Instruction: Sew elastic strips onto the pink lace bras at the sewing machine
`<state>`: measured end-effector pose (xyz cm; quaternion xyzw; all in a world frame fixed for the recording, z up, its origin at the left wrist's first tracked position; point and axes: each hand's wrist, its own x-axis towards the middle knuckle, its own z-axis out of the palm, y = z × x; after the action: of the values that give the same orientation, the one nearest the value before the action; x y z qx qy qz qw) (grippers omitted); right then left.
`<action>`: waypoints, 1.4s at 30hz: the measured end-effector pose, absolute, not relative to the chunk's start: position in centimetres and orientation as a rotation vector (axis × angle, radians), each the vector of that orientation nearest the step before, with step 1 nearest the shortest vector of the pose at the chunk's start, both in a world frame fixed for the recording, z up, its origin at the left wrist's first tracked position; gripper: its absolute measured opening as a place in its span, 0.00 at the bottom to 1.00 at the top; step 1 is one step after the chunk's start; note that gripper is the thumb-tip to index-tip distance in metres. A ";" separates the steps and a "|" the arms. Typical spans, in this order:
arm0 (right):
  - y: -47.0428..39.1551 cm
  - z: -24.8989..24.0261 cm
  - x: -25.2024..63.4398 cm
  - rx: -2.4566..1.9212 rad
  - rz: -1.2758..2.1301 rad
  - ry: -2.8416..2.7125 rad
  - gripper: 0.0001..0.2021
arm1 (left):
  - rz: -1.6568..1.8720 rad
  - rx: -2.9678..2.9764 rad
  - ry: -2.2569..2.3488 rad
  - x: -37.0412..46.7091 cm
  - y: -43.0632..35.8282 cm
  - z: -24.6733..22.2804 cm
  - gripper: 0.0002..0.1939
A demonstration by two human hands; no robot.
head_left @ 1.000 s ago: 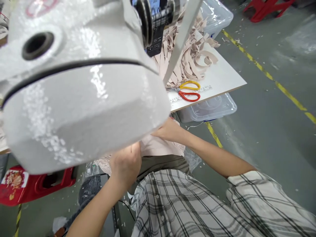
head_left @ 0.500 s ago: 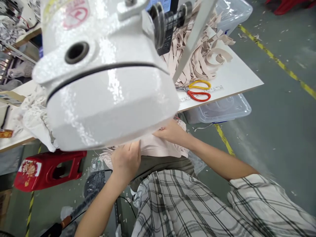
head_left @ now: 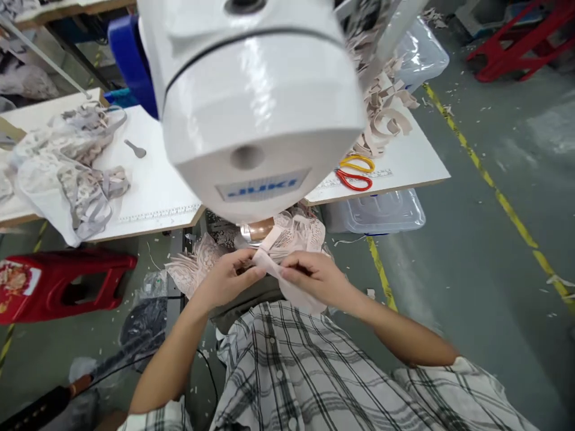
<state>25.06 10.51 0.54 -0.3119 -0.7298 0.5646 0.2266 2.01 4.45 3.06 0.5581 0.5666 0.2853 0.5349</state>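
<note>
Both hands pinch a pale pink fabric piece (head_left: 295,291) just below the white sewing machine head (head_left: 265,131). My left hand (head_left: 229,276) grips its upper left end between thumb and fingers. A little to the right, my right hand (head_left: 314,276) is closed on the same piece, part of which hangs toward the checked shirt. A narrow pink strip (head_left: 271,238) runs up from between the hands toward the machine. Pink lace fabric (head_left: 197,264) lies left of my left hand, and more lace is bunched behind the hands. The machine head hides the needle area.
Scissors with yellow and red handles (head_left: 356,173) lie on the right tabletop (head_left: 420,158), near pink strips (head_left: 389,120). Greyish lace garments (head_left: 67,173) cover part of the left tabletop (head_left: 148,200). A red stool (head_left: 96,275) stands at left, a lidded plastic box (head_left: 386,211) below right.
The view has shifted, showing more of the left table and the machine's front. My hands have come closer together, and the pink piece, earlier spread between them, now hangs folded and narrower.
</note>
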 end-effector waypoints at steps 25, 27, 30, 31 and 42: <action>6.1 -9.5 17.3 -0.744 1.255 -2.092 0.10 | 1.126 0.773 1.686 1.8 -0.1 -6.3 0.18; 6.3 -9.2 18.6 -0.716 1.288 -2.240 0.11 | 1.165 0.778 1.739 2.0 0.2 -5.4 0.15; 6.9 -7.9 20.1 -0.777 1.271 -2.273 0.13 | 1.079 0.874 1.774 2.3 0.2 -3.5 0.12; 7.1 -7.4 20.2 -0.812 1.227 -2.245 0.15 | 1.044 0.910 1.753 2.5 0.2 -2.9 0.12; 8.2 -6.4 19.3 -0.883 1.051 -1.986 0.11 | 0.974 1.081 1.708 4.7 0.9 -1.3 0.14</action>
<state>19.25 8.15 -6.38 -0.3419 -0.7688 0.4070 0.3556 4.72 0.95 -1.30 0.4342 0.6858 0.3911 0.4338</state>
